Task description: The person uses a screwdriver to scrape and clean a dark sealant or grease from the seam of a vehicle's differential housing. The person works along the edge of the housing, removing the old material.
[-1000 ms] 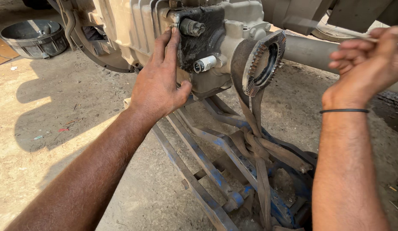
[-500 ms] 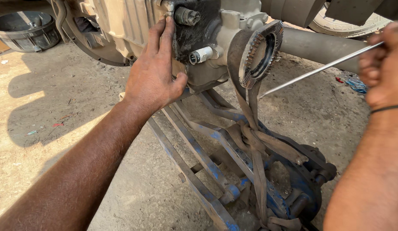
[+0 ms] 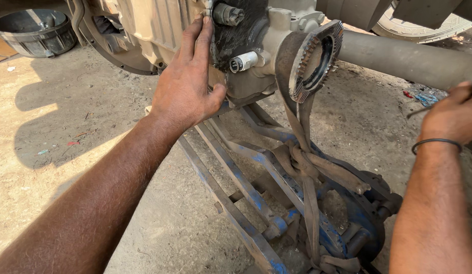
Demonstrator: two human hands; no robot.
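- Gearbox housing (image 3: 160, 30): big cast metal unit, hangs off the ground on a blue jack frame (image 3: 246, 198), tied with a grimy webbing strap (image 3: 304, 167). Judging by bulk, far too heavy for hands alone; rigid, dusty, oily-black around the rear face, so likely slippery there. Best purchase looks like the ribbed beige flank or the flange edge, not the greasy patch.
- Grey shaft tube (image 3: 413, 58) runs off right behind it; stiff, round, poor grip.
- Toothed ring (image 3: 317, 61) at the output end: hard steel, sharp teeth, strap loops through it. Keep fingers off the teeth.
- Left hand (image 3: 188, 86): flat and spread wide, palm pressed on the housing flank, thumb hooked under the lower edge. Bracing, not gripping.
- Right hand (image 3: 451, 119): closed around a thin rod (image 3: 423, 109), low at the right edge, well apart from the housing. Only a short bit of the rod shows.
- Small capped fitting (image 3: 243, 62) sticks out just right of the left hand; looks fragile compared with the casting, not a handhold.
- Versus half a second ago: the right hand drops lower and pulls the rod tip away from the ring; the rod was long and clearly visible then. The left hand keeps the same spot.
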